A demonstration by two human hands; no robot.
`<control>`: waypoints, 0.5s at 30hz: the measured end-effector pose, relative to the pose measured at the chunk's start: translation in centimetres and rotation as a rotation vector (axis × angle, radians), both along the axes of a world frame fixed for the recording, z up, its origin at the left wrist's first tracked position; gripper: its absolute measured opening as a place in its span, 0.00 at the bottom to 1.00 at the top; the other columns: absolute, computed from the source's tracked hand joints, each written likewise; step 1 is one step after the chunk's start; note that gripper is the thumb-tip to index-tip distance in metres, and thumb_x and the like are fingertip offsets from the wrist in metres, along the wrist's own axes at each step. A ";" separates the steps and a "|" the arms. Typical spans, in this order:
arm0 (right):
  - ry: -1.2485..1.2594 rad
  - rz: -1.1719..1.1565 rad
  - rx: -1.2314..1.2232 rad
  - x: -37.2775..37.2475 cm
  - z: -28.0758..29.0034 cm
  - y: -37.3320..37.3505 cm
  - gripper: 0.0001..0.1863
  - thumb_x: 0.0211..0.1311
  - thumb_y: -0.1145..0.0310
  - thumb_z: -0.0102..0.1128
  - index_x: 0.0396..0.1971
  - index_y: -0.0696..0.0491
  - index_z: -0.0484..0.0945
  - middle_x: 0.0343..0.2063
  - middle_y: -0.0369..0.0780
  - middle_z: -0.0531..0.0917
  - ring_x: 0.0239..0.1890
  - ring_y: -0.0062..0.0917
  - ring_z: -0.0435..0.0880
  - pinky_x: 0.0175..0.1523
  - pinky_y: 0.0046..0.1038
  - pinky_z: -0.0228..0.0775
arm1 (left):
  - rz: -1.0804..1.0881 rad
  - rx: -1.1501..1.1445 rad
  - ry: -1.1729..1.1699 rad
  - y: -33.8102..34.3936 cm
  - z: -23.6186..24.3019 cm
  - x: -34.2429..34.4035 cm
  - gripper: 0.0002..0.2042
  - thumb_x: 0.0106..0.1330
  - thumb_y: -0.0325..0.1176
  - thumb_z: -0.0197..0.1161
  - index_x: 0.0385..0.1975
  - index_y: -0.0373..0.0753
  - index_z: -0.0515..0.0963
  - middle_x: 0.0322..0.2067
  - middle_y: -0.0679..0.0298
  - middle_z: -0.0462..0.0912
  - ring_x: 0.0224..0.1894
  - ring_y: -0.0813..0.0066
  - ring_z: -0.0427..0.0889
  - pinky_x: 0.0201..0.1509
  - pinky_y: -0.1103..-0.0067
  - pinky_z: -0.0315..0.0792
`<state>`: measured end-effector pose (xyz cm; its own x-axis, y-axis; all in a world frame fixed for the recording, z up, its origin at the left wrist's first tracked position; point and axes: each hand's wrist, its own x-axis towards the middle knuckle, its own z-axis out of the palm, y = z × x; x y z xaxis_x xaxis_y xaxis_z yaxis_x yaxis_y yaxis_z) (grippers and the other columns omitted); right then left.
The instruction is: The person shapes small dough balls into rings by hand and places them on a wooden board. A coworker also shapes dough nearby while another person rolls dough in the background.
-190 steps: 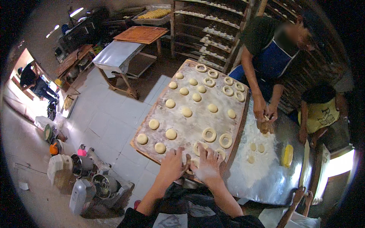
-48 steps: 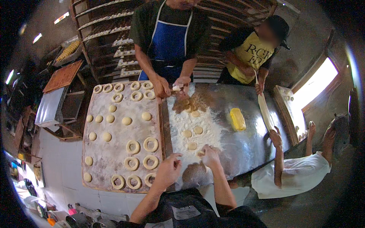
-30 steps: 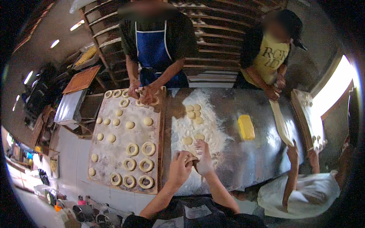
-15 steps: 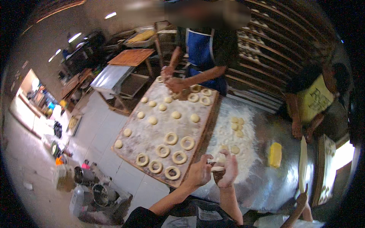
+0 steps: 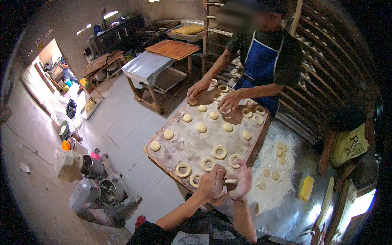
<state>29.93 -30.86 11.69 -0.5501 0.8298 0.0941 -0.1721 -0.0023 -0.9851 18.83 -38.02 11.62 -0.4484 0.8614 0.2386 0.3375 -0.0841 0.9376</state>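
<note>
Dough piece [image 5: 231,181] up between hands, over near edge of floured board [image 5: 183,145], by dough rings [image 5: 214,156]. Left hand [image 5: 212,182]: fingers curled tight, seemingly round one end; right hand [image 5: 241,183]: fingers loosely bent, grip unclear. Uneven pull could tear dough; dipping knuckles could dent rings.

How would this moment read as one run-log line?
left hand: holds dough piece | right hand: holds same piece | beneath: wooden board | on board: dough rings, dough balls
</note>
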 end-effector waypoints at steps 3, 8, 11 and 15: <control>-0.175 0.042 0.302 -3.6 0.5 -0.7 0.26 0.58 0.61 0.62 0.55 0.54 0.70 0.44 0.41 0.78 0.47 0.29 0.80 0.58 0.37 0.69 | 0.045 0.000 0.252 -0.8 0.0 -3.5 0.14 0.78 0.40 0.44 0.40 0.37 0.72 0.20 0.51 0.79 0.24 0.48 0.83 0.26 0.62 0.74; -0.118 0.145 -0.002 -8.7 -0.3 -0.6 0.30 0.60 0.62 0.62 0.60 0.52 0.63 0.50 0.44 0.73 0.54 0.26 0.72 0.57 0.30 0.66 | 0.143 -0.067 0.221 -2.1 -0.1 -8.6 0.14 0.78 0.41 0.44 0.42 0.37 0.72 0.16 0.54 0.77 0.20 0.48 0.81 0.24 0.62 0.72; -0.172 0.181 -0.088 -11.5 -1.1 -1.0 0.27 0.68 0.58 0.55 0.62 0.51 0.61 0.44 0.39 0.72 0.42 0.20 0.74 0.42 0.23 0.68 | 0.185 -0.079 0.192 -2.5 0.0 -10.8 0.14 0.78 0.41 0.44 0.42 0.36 0.71 0.17 0.51 0.77 0.21 0.46 0.81 0.25 0.61 0.71; -0.100 0.262 -0.261 -14.5 -1.6 -0.6 0.28 0.73 0.57 0.48 0.67 0.49 0.54 0.34 0.35 0.78 0.32 0.15 0.76 0.34 0.18 0.67 | 0.246 -0.022 0.081 -3.1 -0.1 -13.9 0.13 0.78 0.39 0.45 0.43 0.35 0.70 0.21 0.44 0.77 0.26 0.42 0.81 0.27 0.59 0.71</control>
<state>15.38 -31.47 10.06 -0.7423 0.6490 -0.1668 -0.0357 -0.2868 -0.9573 4.94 -41.13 11.52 -0.6252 0.7341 0.2650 0.4192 0.0295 0.9074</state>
